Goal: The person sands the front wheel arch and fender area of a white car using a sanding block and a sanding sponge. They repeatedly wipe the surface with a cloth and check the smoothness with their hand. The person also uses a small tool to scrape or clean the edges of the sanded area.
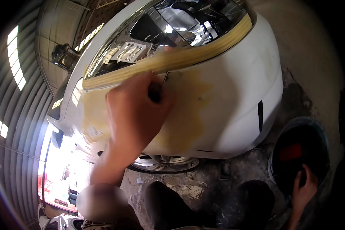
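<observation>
A white car body panel [234, 103] curves in front of me, with yellowish patches of filler [195, 111] on it. Wood-patterned yellow tape [214, 44] runs along the lower edge of the headlight [180, 27]. Just under that tape, my left hand [136, 105] is at the panel, its fingers curled and partly blurred; whatever they may hold is hidden. Low at the right, my right hand [306, 186] reaches over a dark round bucket [273, 168], fingers apart. Inside the bucket, a red block-like piece [290, 151] shows beyond those fingertips.
Below the panel is a silver wheel [165, 163]. My dark-clad knees [166, 205] are close to the car, above a stained concrete floor [193, 189]. A ribbed metal wall [19, 126] rises at the left, beside a bright opening with red items [59, 191].
</observation>
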The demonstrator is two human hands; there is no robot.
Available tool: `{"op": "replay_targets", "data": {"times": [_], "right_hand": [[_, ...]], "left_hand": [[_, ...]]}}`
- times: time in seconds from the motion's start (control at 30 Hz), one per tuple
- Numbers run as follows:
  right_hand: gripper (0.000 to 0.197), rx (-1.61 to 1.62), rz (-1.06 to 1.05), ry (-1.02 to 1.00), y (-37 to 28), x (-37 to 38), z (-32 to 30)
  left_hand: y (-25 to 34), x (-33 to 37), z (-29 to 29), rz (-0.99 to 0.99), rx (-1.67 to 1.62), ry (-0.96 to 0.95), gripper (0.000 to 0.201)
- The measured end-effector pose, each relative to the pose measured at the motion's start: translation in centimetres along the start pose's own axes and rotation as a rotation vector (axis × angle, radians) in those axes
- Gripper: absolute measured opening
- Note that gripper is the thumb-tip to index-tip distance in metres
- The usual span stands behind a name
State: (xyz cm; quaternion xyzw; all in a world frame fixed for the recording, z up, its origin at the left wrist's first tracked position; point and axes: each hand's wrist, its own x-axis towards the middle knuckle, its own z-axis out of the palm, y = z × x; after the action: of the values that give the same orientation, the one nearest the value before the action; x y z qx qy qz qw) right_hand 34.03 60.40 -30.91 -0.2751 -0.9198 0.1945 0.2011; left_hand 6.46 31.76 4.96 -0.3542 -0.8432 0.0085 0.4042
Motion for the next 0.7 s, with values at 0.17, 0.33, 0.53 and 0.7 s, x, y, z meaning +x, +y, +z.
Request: {"op": "replay_targets", "data": {"times": [0.17, 0.33, 0.53, 0.7], "right_hand": [[0.031, -0.001, 0.075, -0.044, -0.17, -0.08, -0.04], [0.032, 0.012, 0.070, -0.023, 0.12, -0.16, 0.19], [0.030, 0.012, 0.030, -0.021, 0.44, -0.28, 0.27], [0.031, -0.008, 0.038, -0.044, 0.59, -0.44, 0.03]], "left_hand": [[-0.30, -0.24, 0.10, -0.013, 0.003, -0.020, 0.015], [-0.18, -0.31, 0.04, -0.010, -0.029, -0.010, 0.014], [-0.15, -0.79, -0.23, -0.074, 0.010, -0.056, 0.013], [-0.02, -0.15, 0.08, -0.048, -0.023, -0.025, 0.012]]}}
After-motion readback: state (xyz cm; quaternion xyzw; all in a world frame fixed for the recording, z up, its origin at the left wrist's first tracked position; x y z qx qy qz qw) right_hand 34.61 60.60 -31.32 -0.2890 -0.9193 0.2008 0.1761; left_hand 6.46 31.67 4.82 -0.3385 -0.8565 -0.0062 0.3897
